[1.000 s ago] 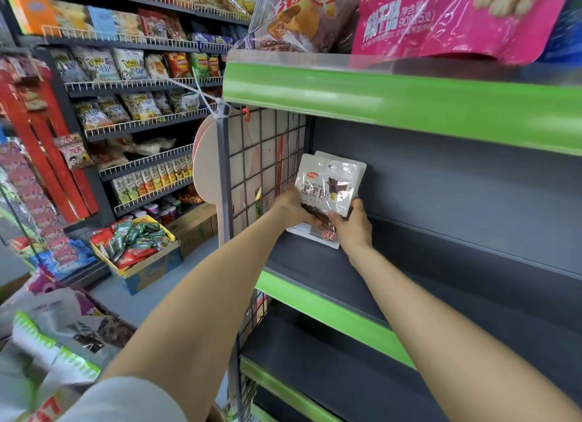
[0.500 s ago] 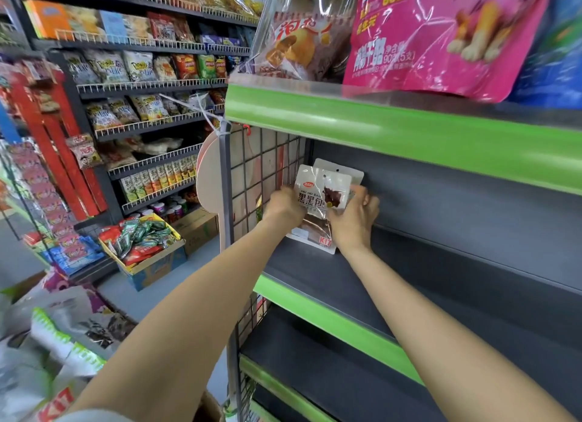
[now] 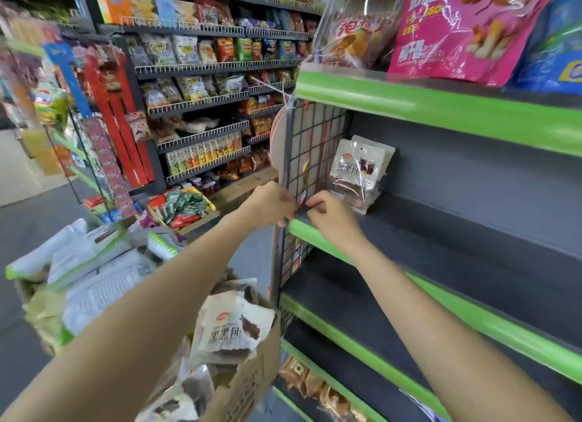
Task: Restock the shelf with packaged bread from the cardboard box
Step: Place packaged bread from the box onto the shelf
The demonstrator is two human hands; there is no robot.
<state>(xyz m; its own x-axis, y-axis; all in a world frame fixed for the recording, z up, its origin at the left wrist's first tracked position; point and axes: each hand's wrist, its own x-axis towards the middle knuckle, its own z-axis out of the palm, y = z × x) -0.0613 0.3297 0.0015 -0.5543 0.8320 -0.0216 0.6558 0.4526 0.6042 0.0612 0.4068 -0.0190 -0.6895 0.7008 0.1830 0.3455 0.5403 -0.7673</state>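
Two white-and-brown bread packages [image 3: 359, 172] stand upright at the left end of the dark grey shelf [image 3: 447, 245], beside the wire grid panel [image 3: 315, 144]. My left hand [image 3: 271, 205] and my right hand [image 3: 330, 216] hover at the shelf's green front edge, apart from the packages, fingers loosely curled and holding nothing. Below them, the cardboard box [image 3: 248, 384] holds more bread; one package [image 3: 233, 330] lies on top.
The shelf above carries a pink snack bag [image 3: 463, 30] and a brown one [image 3: 356, 30]. White and green bags [image 3: 91, 273] are heaped at the left. A floor box of green and red packs [image 3: 182, 205] sits before the far snack racks [image 3: 204, 75].
Both hands have let go of the bread packages and drawn back to the shelf's front edge. The packages now stand alone. My view has tilted down, bringing the cardboard box in.
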